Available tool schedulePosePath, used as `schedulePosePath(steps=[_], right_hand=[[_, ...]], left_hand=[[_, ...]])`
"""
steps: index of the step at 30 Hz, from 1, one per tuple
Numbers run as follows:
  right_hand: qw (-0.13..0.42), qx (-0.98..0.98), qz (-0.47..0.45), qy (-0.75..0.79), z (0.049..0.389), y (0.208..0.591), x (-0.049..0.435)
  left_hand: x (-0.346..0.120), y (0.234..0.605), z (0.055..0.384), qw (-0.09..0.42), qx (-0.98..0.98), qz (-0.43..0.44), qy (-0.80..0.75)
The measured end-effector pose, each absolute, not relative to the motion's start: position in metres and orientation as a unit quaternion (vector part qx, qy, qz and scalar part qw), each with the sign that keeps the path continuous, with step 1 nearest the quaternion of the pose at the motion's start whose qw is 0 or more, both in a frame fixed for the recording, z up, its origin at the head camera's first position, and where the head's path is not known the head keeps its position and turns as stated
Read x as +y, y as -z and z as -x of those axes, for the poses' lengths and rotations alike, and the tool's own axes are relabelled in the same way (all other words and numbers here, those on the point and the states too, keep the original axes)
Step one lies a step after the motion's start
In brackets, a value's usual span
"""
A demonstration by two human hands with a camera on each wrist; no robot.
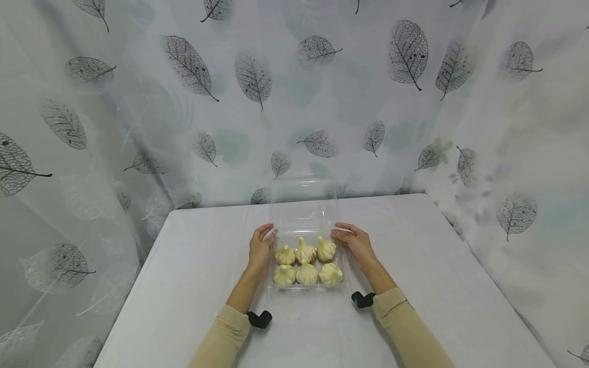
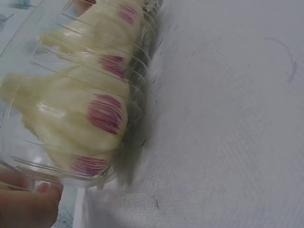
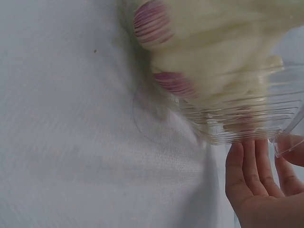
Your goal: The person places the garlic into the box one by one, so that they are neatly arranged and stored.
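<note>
A clear plastic clamshell container [image 1: 301,287] lies on the table with its lid [image 1: 303,209] raised at the back. Several pale garlic bulbs [image 1: 307,274] sit inside in two rows; purple streaks mark the garlic [image 2: 105,114] in the left wrist view. At the container's back left corner, my left hand [image 1: 260,249] holds the edge with thumb and fingers. My right hand [image 1: 358,245] grips the opposite back corner. In the right wrist view, its fingers [image 3: 250,166] touch the ribbed side wall and the thumb lies at the rim. The left fingers are mostly hidden in the left wrist view.
A white cloth covers the table [image 1: 198,286]. Behind and beside it hangs a leaf-patterned curtain [image 1: 285,102]. Black wrist mounts [image 1: 260,320] stick out inward near both sleeve cuffs.
</note>
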State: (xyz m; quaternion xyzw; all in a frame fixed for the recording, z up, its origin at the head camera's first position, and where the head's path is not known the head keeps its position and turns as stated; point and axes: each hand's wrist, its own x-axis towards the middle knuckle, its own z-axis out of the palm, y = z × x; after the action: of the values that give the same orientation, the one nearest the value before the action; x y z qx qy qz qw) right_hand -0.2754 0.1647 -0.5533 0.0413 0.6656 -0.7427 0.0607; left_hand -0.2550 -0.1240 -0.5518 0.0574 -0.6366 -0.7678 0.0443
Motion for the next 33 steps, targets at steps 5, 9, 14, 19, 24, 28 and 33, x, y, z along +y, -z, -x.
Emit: schedulePosePath(steps=[5, 9, 14, 19, 24, 28, 33], right_hand=[[0.065, 0.678, -0.048, 0.731, 0.274, 0.552, 0.165], [0.068, 0.676, -0.046, 0.732, 0.270, 0.543, 0.164], [0.072, 0.668, -0.047, 0.739, 0.262, 0.526, 0.163], [0.053, 0.669, -0.063, 0.739, 0.269, 0.541, 0.163], [0.023, 0.683, -0.058, 0.728, 0.270, 0.550, 0.161], [0.007, 0.688, -0.057, 0.723, 0.270, 0.550, 0.160], [0.000, 0.685, -0.064, 0.726, 0.271, 0.550, 0.161]], left_hand=[[-0.123, 0.552, 0.255, 0.053, -0.622, -0.059, 0.779], [-0.124, 0.553, 0.255, 0.055, -0.610, -0.053, 0.789], [-0.125, 0.553, 0.255, 0.054, -0.597, -0.046, 0.799], [-0.126, 0.554, 0.254, 0.050, -0.599, -0.042, 0.798], [-0.125, 0.555, 0.254, 0.054, -0.599, -0.046, 0.797], [-0.124, 0.556, 0.255, 0.061, -0.588, -0.051, 0.805], [-0.124, 0.557, 0.256, 0.065, -0.595, -0.059, 0.799]])
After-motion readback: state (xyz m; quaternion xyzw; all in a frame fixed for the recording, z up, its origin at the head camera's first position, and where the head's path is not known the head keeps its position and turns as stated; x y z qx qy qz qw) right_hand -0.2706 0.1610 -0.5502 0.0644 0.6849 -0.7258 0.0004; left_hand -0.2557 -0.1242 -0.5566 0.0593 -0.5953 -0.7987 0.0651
